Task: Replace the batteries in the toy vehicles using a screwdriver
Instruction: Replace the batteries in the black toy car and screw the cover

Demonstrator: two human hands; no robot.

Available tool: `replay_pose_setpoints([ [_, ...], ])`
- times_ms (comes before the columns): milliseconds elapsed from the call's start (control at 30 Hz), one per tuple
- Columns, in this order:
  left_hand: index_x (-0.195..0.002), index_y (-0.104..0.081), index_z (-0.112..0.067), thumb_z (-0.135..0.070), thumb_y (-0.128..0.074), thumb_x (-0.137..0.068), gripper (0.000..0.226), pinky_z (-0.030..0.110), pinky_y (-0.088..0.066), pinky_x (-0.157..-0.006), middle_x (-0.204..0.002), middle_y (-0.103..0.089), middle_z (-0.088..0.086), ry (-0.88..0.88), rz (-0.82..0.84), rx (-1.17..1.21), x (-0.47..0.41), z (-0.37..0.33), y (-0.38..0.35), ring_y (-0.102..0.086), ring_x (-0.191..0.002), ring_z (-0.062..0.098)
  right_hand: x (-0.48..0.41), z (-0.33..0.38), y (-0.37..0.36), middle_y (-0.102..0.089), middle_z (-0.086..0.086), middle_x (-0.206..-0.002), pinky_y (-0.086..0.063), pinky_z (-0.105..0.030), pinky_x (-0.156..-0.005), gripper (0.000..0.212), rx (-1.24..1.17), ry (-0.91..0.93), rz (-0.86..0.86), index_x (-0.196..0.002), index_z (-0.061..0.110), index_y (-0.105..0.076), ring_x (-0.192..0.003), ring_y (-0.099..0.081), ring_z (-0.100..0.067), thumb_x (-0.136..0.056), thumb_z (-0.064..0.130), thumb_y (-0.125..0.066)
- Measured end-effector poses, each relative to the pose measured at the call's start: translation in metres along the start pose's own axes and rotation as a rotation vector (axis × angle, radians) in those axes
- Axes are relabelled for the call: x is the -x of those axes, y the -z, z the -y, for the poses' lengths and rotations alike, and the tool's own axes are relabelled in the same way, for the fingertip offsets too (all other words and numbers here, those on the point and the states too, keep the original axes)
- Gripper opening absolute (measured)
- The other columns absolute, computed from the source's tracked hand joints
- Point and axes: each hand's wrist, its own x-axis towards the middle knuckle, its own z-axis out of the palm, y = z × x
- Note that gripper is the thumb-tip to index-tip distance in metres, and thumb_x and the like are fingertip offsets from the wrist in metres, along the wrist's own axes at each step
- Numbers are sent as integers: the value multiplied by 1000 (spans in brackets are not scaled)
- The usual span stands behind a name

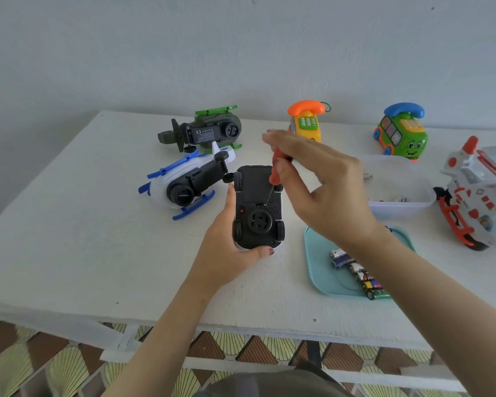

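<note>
Car point(255, 196) upturned, wheels up, gripped along left side and near end by left hand point(226, 253). Screwdriver point(277, 173) pinched by right hand point(327, 190) above car, tip set on underside. Batteries point(352, 267) laid on tray point(318, 270), just right of car, on worktop point(98, 224).

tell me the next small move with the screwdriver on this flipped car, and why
Probably seat the tip in the screw and twist to loosen it. The left hand holds the toy car underside up, the right hand pinches the red-handled screwdriver, and its tip sits at a small hole by the edge of the battery cover, which looks still closed.
</note>
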Motion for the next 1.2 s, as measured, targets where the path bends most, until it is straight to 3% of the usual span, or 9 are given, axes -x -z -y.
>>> replay_pose_setpoints([
  [100,-140,2,-48,-14,-85,-71,116,-7,-28,-84,-108,-42,-59,9,3,11,1,1,0,-41,-106,-31,-4,0,0,-61,-11,-113,-45,-21,-95,27,51,30,-2,-112,5,-69,-103,-60,-19,-87,12,-68],
  [167,-142,3,-44,-14,-85,-70,118,-7,-28,-85,-107,-46,-54,17,0,14,1,2,0,-40,-106,-30,-9,0,-2,-60,-15,-101,-44,-14,-88,28,87,32,-69,-105,6,-73,-93,-57,-13,-81,21,-76],
  [267,-142,3,-44,-15,-86,-69,119,-7,-27,-85,-112,-43,-48,18,-1,19,1,2,-1,-40,-106,-31,-11,0,-5,-65,-10,-82,-44,-13,-76,23,104,14,-126,-103,4,-73,-78,-57,-12,-81,14,-75],
  [467,-135,4,-52,-14,-86,-70,117,-8,-27,-83,-115,-42,-43,8,-9,14,1,1,0,-40,-103,-32,-9,-2,-1,-69,-8,-93,-50,-24,-86,26,41,-24,-7,-114,-1,-66,-89,-64,-11,-91,3,-53],
  [533,-137,4,-48,-14,-86,-70,117,-8,-28,-82,-114,-42,-42,5,-10,13,1,1,0,-40,-102,-33,-10,-2,-1,-66,-14,-97,-47,-21,-91,24,71,-4,-49,-110,2,-69,-95,-61,-9,-89,11,-64],
  [633,-141,4,-42,-15,-86,-70,118,-8,-27,-81,-113,-41,-43,5,-5,15,0,1,0,-40,-102,-33,-10,-3,-3,-62,-12,-87,-42,-11,-81,28,86,-9,-130,-103,5,-73,-81,-53,-6,-80,19,-76],
  [900,-145,4,-40,-15,-86,-69,120,-7,-28,-84,-116,-45,-40,9,2,26,1,1,0,-42,-106,-30,-5,-2,0,-68,-2,-88,-47,-17,-84,25,32,-76,-33,-112,1,-66,-85,-63,-12,-89,3,-57],
  [1000,-142,3,-42,-13,-85,-70,118,-7,-28,-83,-115,-43,-42,0,-1,23,1,-1,0,-41,-105,-31,-6,0,-1,-64,-10,-104,-45,-17,-90,24,57,-69,-90,-107,7,-71,-99,-60,-13,-86,19,-67],
  [1200,-141,4,-43,-12,-86,-69,119,-7,-28,-83,-114,-42,-43,8,-6,25,1,2,0,-42,-106,-30,-7,-1,-3,-68,-4,-80,-48,-19,-79,19,61,-62,-170,-102,5,-71,-79,-61,-11,-84,9,-70],
])
